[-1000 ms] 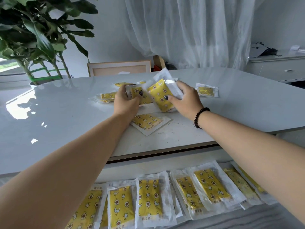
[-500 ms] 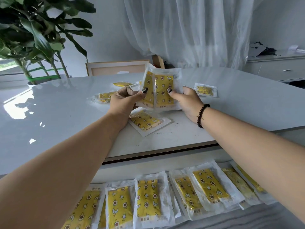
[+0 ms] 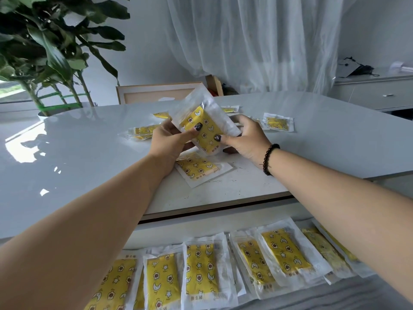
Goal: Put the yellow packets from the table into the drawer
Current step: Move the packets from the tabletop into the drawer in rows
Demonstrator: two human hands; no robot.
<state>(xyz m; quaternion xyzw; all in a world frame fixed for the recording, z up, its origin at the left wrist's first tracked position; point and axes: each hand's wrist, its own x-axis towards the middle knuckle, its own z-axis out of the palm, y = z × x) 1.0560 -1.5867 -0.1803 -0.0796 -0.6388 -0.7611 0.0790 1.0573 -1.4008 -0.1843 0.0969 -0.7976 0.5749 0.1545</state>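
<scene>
Both bare forearms reach forward and converge, wrists close together. The left hand (image 3: 169, 139) is curled, thumb laid across the front of the held packet (image 3: 206, 128), dark-painted nail showing, the other fingers tucked behind it. The right hand (image 3: 248, 139) mirrors it from the other side, thumb pressed on the front, fingers wrapped round the far edge. A dark bead bracelet (image 3: 269, 158) circles the right wrist. Thumb tips sit near each other, not touching.

Bare table (image 3: 89, 153) left of the hands; loose packets (image 3: 278, 122) crowd beyond; drawer (image 3: 223, 229) lined full
</scene>
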